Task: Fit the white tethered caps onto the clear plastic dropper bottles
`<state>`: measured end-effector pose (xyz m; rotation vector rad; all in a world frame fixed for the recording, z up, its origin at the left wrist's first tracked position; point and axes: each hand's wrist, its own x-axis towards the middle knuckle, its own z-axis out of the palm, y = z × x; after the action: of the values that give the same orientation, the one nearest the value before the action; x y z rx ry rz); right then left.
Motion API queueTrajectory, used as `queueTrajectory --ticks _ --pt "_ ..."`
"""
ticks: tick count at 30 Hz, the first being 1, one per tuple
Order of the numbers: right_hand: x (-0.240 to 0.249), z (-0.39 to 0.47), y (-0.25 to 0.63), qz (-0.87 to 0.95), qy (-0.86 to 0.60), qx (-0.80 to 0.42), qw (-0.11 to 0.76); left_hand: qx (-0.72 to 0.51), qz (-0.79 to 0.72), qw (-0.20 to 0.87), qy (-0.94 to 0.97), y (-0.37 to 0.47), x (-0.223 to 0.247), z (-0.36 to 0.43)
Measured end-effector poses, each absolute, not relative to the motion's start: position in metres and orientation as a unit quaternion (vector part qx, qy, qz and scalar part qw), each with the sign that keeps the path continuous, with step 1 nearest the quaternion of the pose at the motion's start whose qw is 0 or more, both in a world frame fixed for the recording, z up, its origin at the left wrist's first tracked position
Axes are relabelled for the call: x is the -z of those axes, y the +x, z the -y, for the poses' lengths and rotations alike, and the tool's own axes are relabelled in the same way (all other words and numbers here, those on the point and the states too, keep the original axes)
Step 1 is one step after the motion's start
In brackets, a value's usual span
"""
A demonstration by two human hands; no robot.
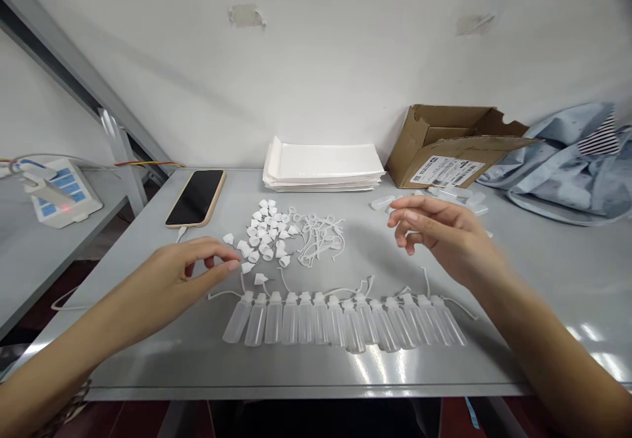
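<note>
Grey tabletop (162,362), white wall (336,82) behind, lies beneath hands (180,268) (450,232) with fingers (419,204) loosely parted.

Looks like a small workshop or assembly spot to me: grey worktop (172,372) on a metal frame (118,145), lots of identical bottles (306,323) lined up, loose caps (267,234) in a pile, a labelled carton (419,151), plain scuffed wall (320,76) behind.

Smooth, translucent plastic on the dropper bottles (354,329), matt plastic on the needle-tip caps (267,252), glossy grey tabletop (197,362) gleaming, dull cardboard box (409,148) behind!
</note>
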<state>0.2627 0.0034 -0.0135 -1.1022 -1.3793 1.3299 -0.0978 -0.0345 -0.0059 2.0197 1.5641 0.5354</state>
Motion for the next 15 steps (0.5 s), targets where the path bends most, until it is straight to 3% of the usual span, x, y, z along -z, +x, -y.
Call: queueTrajectory --ticks 3,7,15 --pt "0.014 -0.014 0.278 0.575 -0.487 -0.469 0.462 -0.119 -0.604 0.219 0.757 -0.079 -0.002 0.025" --pt "0.015 -0.025 0.295 0.604 -0.552 -0.372 0.438 -0.092 -0.540 0.245 0.800 -0.043 0.000 0.012" --pt "0.025 -0.041 0.324 0.653 -0.621 -0.203 0.383 -0.034 -0.441 0.189 0.877 -0.010 0.029 -0.007"
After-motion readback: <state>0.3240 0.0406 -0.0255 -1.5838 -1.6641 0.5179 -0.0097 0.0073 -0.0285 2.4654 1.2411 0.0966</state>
